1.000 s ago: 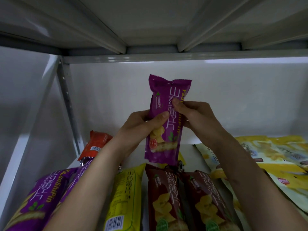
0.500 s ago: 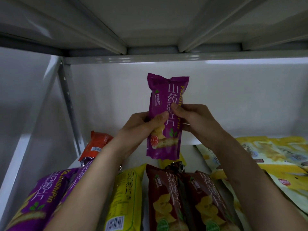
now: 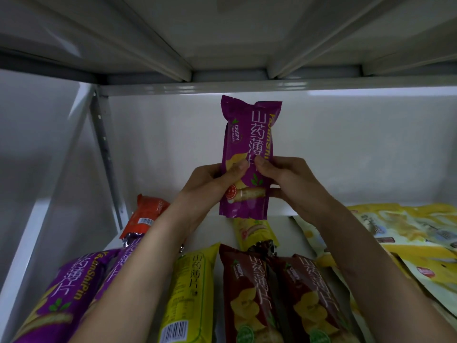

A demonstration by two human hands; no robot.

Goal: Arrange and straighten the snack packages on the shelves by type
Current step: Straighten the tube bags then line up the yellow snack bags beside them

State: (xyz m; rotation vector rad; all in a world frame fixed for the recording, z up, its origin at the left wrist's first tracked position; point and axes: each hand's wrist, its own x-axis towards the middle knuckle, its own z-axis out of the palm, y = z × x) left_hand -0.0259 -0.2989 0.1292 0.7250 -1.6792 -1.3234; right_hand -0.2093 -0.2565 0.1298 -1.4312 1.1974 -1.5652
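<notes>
A purple snack package (image 3: 248, 134) stands upright in the air above the white shelf (image 3: 217, 224), front facing me. My left hand (image 3: 212, 180) grips its lower left side with the thumb on the front. My right hand (image 3: 284, 179) pinches its lower right side, thumb on the front, fingers behind. On the shelf below lie two purple packages (image 3: 71, 288) at the left, an orange one (image 3: 146, 216) behind them, a yellow one (image 3: 190, 293) in the middle, a second yellow one (image 3: 254, 231) further back, and two dark red ones (image 3: 272, 300).
Flat yellow bags (image 3: 395, 233) are spread over the right side of the shelf. A metal upright (image 3: 106, 157) stands at the back left. The shelf above (image 3: 222, 45) hangs close overhead. The white back wall (image 3: 358, 149) is behind the held package.
The purple package has turned from a slight tilt to upright and its front now faces me squarely. Both hands have slid lower on the package.
</notes>
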